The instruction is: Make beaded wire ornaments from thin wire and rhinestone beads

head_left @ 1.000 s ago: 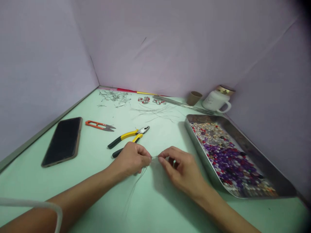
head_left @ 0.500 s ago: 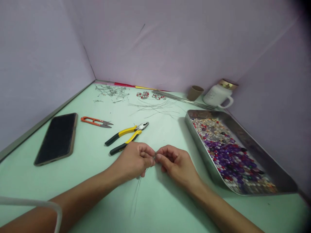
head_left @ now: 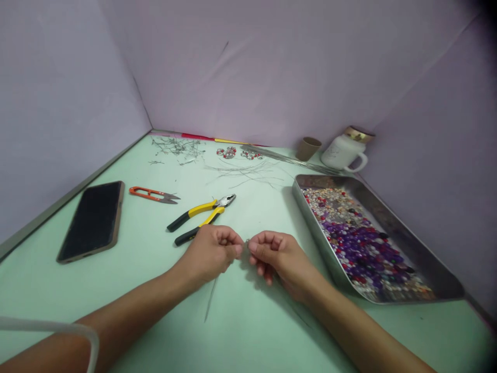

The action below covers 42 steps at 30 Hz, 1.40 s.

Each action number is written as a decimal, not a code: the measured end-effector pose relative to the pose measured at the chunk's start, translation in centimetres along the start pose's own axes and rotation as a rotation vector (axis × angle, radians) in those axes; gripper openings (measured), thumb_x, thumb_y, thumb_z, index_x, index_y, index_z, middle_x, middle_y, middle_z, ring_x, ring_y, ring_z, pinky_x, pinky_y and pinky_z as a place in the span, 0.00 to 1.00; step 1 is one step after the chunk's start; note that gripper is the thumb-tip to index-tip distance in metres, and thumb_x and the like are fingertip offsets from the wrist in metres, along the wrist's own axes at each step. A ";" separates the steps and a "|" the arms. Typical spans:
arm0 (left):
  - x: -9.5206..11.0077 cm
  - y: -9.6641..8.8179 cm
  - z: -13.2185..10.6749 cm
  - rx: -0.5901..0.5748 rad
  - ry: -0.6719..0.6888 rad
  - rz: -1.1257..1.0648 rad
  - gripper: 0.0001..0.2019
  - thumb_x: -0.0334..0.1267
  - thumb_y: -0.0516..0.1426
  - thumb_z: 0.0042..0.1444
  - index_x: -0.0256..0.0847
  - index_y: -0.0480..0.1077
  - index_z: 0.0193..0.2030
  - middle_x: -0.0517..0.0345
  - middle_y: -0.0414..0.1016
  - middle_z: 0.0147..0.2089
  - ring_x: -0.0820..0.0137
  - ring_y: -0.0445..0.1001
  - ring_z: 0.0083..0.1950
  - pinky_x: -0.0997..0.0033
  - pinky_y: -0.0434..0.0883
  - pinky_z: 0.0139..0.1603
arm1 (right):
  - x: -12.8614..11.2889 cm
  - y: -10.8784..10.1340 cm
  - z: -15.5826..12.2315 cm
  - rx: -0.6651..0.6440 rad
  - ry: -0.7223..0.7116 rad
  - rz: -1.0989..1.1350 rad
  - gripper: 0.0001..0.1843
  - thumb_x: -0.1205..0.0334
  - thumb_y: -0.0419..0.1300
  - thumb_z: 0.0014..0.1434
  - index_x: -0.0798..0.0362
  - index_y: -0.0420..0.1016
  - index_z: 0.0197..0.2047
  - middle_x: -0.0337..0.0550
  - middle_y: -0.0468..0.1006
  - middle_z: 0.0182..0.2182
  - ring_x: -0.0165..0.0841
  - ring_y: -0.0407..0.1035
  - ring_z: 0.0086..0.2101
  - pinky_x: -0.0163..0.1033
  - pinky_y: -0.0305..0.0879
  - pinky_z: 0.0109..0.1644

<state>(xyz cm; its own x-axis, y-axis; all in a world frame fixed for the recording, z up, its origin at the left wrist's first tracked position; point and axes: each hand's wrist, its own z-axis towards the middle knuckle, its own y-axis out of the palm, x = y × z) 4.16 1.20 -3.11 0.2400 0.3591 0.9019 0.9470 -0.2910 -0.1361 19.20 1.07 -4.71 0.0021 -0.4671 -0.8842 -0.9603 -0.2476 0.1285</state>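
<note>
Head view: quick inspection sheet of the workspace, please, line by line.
Surface: pale green table, flat.
Job's things: thin wire pinched between both hands, its tail lying toward the person; tray of mixed beads on the right.
Clutter: pliers, orange snips, phone, wire scraps, cup and mug at the back.
Hands: left hand and right hand close together, both closed on the wire.
Cables: pale tube at the lower left corner.
Surroundings: lilac walls on three sides.

Phone (head_left: 92, 220) far left; snips (head_left: 152, 194), pliers (head_left: 200, 217) right of it; tray (head_left: 404, 243) far right.
</note>
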 end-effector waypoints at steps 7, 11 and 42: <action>-0.4 -0.1 0.1 -0.007 -0.036 -0.016 0.03 0.33 0.54 0.43 0.35 0.65 0.24 0.64 0.64 0.18 0.83 0.54 0.13 0.80 0.50 0.13 | -0.4 -0.1 -0.3 0.022 -0.010 -0.038 0.08 0.62 0.60 0.45 0.57 0.66 0.22 0.30 0.63 0.12 0.17 0.49 0.11 0.25 0.41 0.11; -0.4 0.0 0.1 -0.016 -0.030 -0.016 0.03 0.32 0.54 0.43 0.35 0.65 0.23 0.64 0.65 0.18 0.83 0.55 0.13 0.81 0.51 0.13 | -0.2 0.1 -0.3 0.024 -0.014 -0.025 0.09 0.61 0.61 0.45 0.56 0.67 0.22 0.30 0.63 0.12 0.18 0.51 0.11 0.25 0.43 0.11; -0.3 0.3 -0.5 0.044 0.138 -0.129 0.02 0.33 0.52 0.47 0.37 0.63 0.26 0.66 0.63 0.14 0.80 0.58 0.13 0.80 0.57 0.14 | 0.7 0.6 0.0 0.173 -0.270 -0.019 0.10 0.59 0.62 0.44 0.58 0.70 0.26 0.35 0.66 0.16 0.24 0.59 0.18 0.30 0.60 0.19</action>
<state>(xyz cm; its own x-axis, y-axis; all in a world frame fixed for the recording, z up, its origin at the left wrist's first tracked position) 4.32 0.60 -3.21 0.0876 0.2644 0.9604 0.9771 -0.2104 -0.0312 18.62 0.57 -5.21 -0.0313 -0.2156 -0.9760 -0.9940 -0.0954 0.0529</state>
